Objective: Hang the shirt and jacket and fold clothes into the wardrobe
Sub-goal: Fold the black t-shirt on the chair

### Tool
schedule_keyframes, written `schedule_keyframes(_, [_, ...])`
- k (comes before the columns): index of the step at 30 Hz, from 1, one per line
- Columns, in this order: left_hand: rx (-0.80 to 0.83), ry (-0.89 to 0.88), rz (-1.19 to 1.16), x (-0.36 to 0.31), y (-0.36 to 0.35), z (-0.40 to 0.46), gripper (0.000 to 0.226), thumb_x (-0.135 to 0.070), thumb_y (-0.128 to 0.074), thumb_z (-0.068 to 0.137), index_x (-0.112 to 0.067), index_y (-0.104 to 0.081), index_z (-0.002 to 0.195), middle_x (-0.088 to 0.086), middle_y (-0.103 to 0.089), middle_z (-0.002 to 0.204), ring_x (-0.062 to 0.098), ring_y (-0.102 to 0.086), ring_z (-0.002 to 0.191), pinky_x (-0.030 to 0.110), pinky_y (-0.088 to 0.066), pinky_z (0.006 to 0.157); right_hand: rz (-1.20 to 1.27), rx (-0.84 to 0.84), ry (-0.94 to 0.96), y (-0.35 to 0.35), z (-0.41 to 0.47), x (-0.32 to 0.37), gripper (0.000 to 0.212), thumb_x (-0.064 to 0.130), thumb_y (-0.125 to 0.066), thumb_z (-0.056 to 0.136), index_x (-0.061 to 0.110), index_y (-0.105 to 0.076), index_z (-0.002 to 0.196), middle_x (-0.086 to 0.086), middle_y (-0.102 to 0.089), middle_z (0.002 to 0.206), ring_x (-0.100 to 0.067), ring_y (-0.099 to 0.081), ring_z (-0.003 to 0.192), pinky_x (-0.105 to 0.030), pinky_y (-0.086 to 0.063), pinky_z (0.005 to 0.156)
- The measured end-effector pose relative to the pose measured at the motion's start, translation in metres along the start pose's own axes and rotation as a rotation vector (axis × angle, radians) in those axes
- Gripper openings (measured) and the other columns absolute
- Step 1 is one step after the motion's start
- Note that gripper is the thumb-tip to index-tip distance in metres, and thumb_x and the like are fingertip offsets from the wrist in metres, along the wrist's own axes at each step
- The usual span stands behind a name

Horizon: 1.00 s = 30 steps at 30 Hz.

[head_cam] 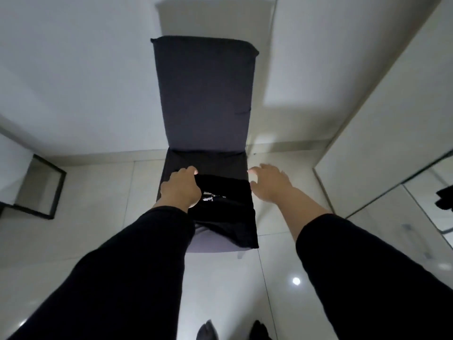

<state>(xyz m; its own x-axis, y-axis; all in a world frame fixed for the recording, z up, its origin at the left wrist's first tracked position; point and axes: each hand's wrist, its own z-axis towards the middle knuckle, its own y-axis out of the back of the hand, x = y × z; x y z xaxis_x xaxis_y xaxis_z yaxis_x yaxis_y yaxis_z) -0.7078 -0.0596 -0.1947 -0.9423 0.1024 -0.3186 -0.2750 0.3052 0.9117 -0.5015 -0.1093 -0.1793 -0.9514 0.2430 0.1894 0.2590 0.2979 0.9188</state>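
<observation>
A folded black garment (229, 212) with a small white print lies on the seat of a dark-covered chair (204, 94), its front edge hanging over the seat. My left hand (180, 188) rests on the garment's left top corner, fingers curled over its edge. My right hand (268, 184) hovers just right of the garment, fingers spread, holding nothing. Both arms wear black sleeves.
The chair stands against a white wall on glossy pale floor tiles. A black-framed low table (39, 190) sits at the left. A mirrored wardrobe door (416, 192) runs along the right, with a dark garment reflected in it (445, 197). My feet (232, 331) show at the bottom.
</observation>
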Motion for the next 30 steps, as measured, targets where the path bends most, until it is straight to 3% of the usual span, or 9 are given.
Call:
schedule_keyframes(10, [0.13,0.292,-0.242,0.138,-0.066,0.023,0.041,-0.012,-0.043,0.091,-0.015,-0.047,0.131,0.01,-0.05,0.133,0.027,-0.048,0.121,0.036,-0.04,0.1,-0.077,0.214,0.174,-0.083,0.098,0.088,0.045,0.026,-0.042,0.098,0.026,-0.038,0.142,-0.005,-0.032,0.15,-0.026,-0.028,0.139,-0.047,-0.027,0.113])
schedule_keyframes(16, [0.153,0.411,-0.384,0.164,-0.119,0.068,0.035,-0.011,-0.039,0.091,-0.012,-0.054,0.123,0.012,-0.057,0.128,0.029,-0.052,0.118,0.037,-0.041,0.101,-0.13,0.281,0.225,-0.127,0.184,0.102,0.044,0.027,-0.042,0.097,0.027,-0.039,0.141,-0.005,-0.035,0.147,-0.026,-0.034,0.134,-0.044,-0.036,0.106])
schedule_keyframes(21, [0.139,0.601,-0.52,0.162,-0.162,0.115,0.041,-0.025,-0.044,0.096,-0.007,-0.038,0.133,0.017,-0.053,0.13,0.033,-0.05,0.12,0.036,-0.038,0.097,-0.151,0.327,0.25,-0.161,0.253,0.107,0.045,0.026,-0.044,0.097,0.026,-0.039,0.142,-0.006,-0.031,0.15,-0.027,-0.03,0.137,-0.045,-0.035,0.108])
schedule_keyframes(26, [0.052,0.888,-0.741,0.154,-0.19,0.143,0.059,-0.028,-0.059,0.092,0.002,-0.027,0.133,0.02,-0.046,0.136,0.037,-0.046,0.125,0.041,-0.037,0.102,-0.157,0.363,0.239,-0.184,0.296,0.119,0.061,0.025,-0.051,0.096,0.027,-0.022,0.149,-0.008,-0.005,0.16,-0.029,-0.007,0.147,-0.05,-0.017,0.117])
schedule_keyframes(28, [0.025,0.979,-0.865,0.152,-0.195,0.15,0.065,-0.026,-0.065,0.088,0.004,-0.026,0.132,0.021,-0.048,0.134,0.037,-0.048,0.124,0.038,-0.039,0.102,-0.026,0.419,0.171,-0.191,0.304,0.124,0.072,0.023,-0.055,0.093,0.028,-0.012,0.151,-0.006,-0.001,0.161,-0.029,-0.014,0.146,-0.047,-0.022,0.116])
schedule_keyframes(30, [0.024,1.038,-1.016,0.151,-0.198,0.158,0.071,-0.025,-0.07,0.083,0.004,-0.028,0.132,0.023,-0.052,0.128,0.037,-0.055,0.116,0.043,-0.046,0.1,0.127,0.462,0.089,-0.197,0.309,0.13,0.084,0.021,-0.06,0.09,0.028,-0.003,0.152,-0.006,-0.012,0.159,-0.03,-0.028,0.141,-0.041,-0.032,0.112])
